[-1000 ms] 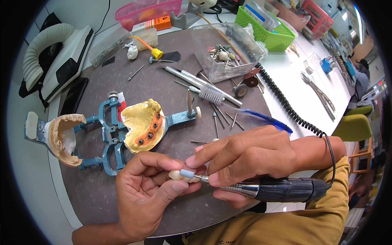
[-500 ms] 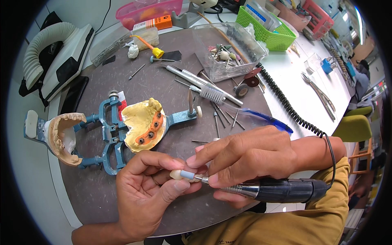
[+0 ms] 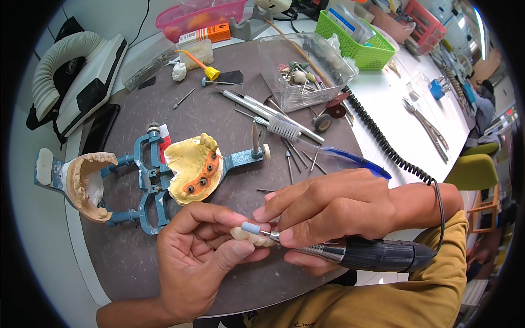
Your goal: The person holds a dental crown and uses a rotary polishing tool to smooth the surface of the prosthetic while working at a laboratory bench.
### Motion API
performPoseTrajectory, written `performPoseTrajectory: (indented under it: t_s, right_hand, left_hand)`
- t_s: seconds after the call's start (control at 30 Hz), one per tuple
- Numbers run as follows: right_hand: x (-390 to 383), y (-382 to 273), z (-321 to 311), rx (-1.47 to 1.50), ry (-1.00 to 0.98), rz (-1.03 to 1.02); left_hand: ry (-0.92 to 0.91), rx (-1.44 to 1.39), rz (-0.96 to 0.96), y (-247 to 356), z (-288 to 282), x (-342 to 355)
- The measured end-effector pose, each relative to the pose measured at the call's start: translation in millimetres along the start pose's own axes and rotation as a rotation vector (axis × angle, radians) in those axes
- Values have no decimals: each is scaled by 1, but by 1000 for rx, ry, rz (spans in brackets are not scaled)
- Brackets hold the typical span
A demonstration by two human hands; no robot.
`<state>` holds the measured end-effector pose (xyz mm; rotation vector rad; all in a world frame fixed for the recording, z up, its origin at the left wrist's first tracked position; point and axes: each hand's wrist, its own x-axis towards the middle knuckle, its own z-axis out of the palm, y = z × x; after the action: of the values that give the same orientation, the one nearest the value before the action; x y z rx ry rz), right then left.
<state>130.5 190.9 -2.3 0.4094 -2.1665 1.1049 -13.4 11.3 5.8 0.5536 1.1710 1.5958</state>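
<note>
Between its thumb and fingers, my left hand [image 3: 191, 257] pinches a tooth-coloured dental bridge [image 3: 256, 238], partly covered by the fingertips. My right hand [image 3: 333, 210] grips a black and silver dental handpiece [image 3: 377, 255] like a pen, its tip pointing left. A blue-grey cylindrical polishing bit [image 3: 251, 228] on the handpiece lies over the bridge; whether it touches cannot be made out. Beyond my left hand rests a blue articulator [image 3: 145, 183], laid open. It carries a yellow cast [image 3: 183, 156] with an orange gum strip and several dark implant posts, and a beige cast [image 3: 82, 183].
A clear box of burs [image 3: 306, 93] stands at the back, beside metal instruments [image 3: 273, 115] and a blue-handled brush [image 3: 355, 161]. The handpiece's coiled cord [image 3: 383, 136] runs along the right. Pliers [image 3: 429, 131] lie on the white surface. A white suction hose [image 3: 52, 65] stands far left.
The polishing bit has shifted slightly up and left, and more of the bridge shows beneath it. Both hands keep their grips.
</note>
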Motion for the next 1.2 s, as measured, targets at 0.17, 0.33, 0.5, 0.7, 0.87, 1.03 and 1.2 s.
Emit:
performPoseTrajectory:
  t_s: [0.17,0.33,0.5,0.7,0.87,1.03,1.2]
  right_hand:
    - [-1,5,5,-40,29,-61]
    - [1,8,-5,-29,-80,-98]
    - [-1,4,4,-79,81,-35]
    - [1,6,5,-63,97,-69]
    - [-1,6,4,-61,77,-75]
    - [4,4,-4,-84,-38,-89]
    - [0,0,-1,-54,37,-43]
  left_hand:
    - [-55,-30,38,-2,-4,0]
    - [-76,-46,42,-2,-5,0]
    - [-96,-61,34,-2,-6,1]
    - [-35,48,-38,3,-6,-3]
    - [-30,32,-32,1,-6,-2]
    - [-89,-59,-60,3,-8,0]
    - [-58,-87,62,-5,-5,0]
